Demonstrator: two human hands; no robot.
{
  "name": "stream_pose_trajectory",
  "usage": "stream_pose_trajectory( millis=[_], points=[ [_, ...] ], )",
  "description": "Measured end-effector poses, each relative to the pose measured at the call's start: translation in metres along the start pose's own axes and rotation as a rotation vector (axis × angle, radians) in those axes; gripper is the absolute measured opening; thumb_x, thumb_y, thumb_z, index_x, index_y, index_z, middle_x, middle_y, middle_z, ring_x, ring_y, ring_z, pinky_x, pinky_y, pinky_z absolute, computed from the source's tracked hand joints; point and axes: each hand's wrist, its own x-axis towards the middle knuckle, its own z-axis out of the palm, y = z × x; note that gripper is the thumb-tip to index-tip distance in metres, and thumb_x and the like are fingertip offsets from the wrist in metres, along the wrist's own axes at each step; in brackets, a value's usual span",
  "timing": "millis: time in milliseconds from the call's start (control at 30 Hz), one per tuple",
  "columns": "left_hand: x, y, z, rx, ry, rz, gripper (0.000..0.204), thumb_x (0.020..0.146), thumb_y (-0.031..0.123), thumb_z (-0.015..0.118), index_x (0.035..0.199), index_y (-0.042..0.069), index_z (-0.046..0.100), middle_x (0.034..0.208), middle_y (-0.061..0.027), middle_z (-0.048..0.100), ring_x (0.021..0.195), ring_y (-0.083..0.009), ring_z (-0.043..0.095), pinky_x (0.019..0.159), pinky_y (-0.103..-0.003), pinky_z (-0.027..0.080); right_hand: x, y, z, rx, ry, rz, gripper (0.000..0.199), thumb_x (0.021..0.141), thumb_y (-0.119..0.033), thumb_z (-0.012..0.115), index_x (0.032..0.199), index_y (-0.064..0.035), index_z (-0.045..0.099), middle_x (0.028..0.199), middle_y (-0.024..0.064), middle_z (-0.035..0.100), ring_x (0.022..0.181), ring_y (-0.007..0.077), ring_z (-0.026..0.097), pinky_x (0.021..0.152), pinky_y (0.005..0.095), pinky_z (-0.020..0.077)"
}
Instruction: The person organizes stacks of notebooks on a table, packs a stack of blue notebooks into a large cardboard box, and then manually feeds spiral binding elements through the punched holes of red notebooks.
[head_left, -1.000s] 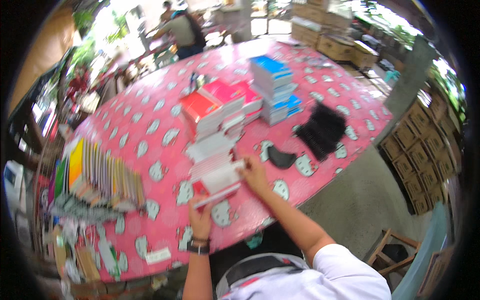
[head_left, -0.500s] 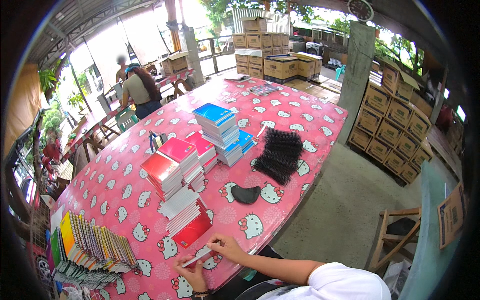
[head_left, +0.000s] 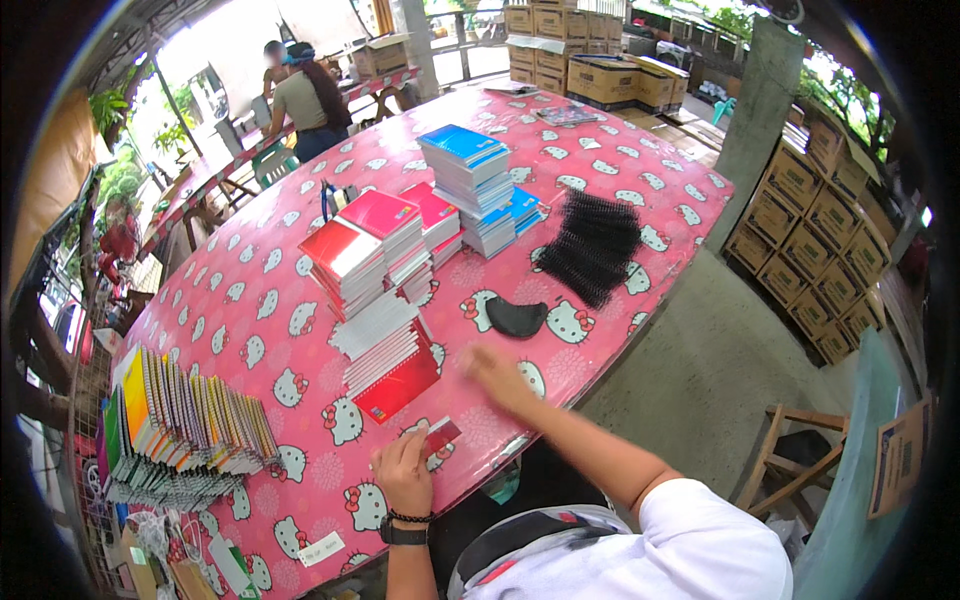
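At the near table edge, my left hand (head_left: pixel 403 470) holds down a small notebook (head_left: pixel 442 433) whose red cover shows past the fingers; the rest lies hidden under the hand. My right hand (head_left: pixel 495 378) is over the table to the right, smeared by motion, so its fingers cannot be read. Just beyond my left hand lies a fanned row of red notebooks (head_left: pixel 398 385). A black curved pad or pouch (head_left: pixel 516 317) sits beyond my right hand, and farther off is a pile of black spiral binding coils (head_left: pixel 592 245).
Stacks of red (head_left: pixel 335 255), pink (head_left: pixel 382 222) and blue (head_left: pixel 465 150) notebooks stand mid-table. Spiral-bound notebooks (head_left: pixel 190 420) lean together at the left, near a white paper slip (head_left: pixel 321 548). Cartons (head_left: pixel 800 235) are piled beyond the right edge. A person (head_left: pixel 303 105) works at another table.
My right hand has let go of the notebook and moved away, up and right. My left hand keeps the notebook, now lower against the table. The view has shifted.
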Motion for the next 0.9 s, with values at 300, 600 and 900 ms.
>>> stream_pose_trajectory(
  millis=[300,600,900],
  points=[
    [0.002,0.004,-0.004,-0.065,0.052,0.020,0.026,0.069,-0.002,0.061,0.091,0.010,0.068,0.084,-0.0057,0.063,0.078,-0.0242,0.057,0.072,-0.036,0.039,0.077,0.058,-0.066,-0.584,0.151,-0.276,0.032,0.076,-0.018,0.062,0.105,-0.0047,0.058,0.099,0.0117,0.060,0.100,0.0326,0.051,0.084,0.0443,0.0408],
    [-0.001,0.012,-0.005,-0.056,0.056,-0.009,0.018,0.068,0.003,0.065,0.084,0.010,0.069,0.082,-0.0025,0.062,0.076,-0.0223,0.055,0.072,-0.036,0.039,0.181,0.075,-0.176,-1.127,0.307,-0.036,0.022,0.076,-0.020,0.063,0.096,-0.0095,0.064,0.087,0.0119,0.059,0.093,0.0313,0.056,0.081,0.0390,0.0463],
    [-0.006,0.011,-0.003,-0.093,0.083,-0.026,0.019,0.067,0.006,0.068,0.085,0.013,0.069,0.082,0.0005,0.063,0.079,-0.0195,0.056,0.074,-0.034,0.037,0.171,0.061,-0.173,-1.128,0.180,0.220,0.082,0.067,-0.065,0.061,0.124,-0.0077,0.047,0.123,0.0151,0.046,0.118,0.0335,0.040,0.094,0.0498,0.0370]
  ],
)
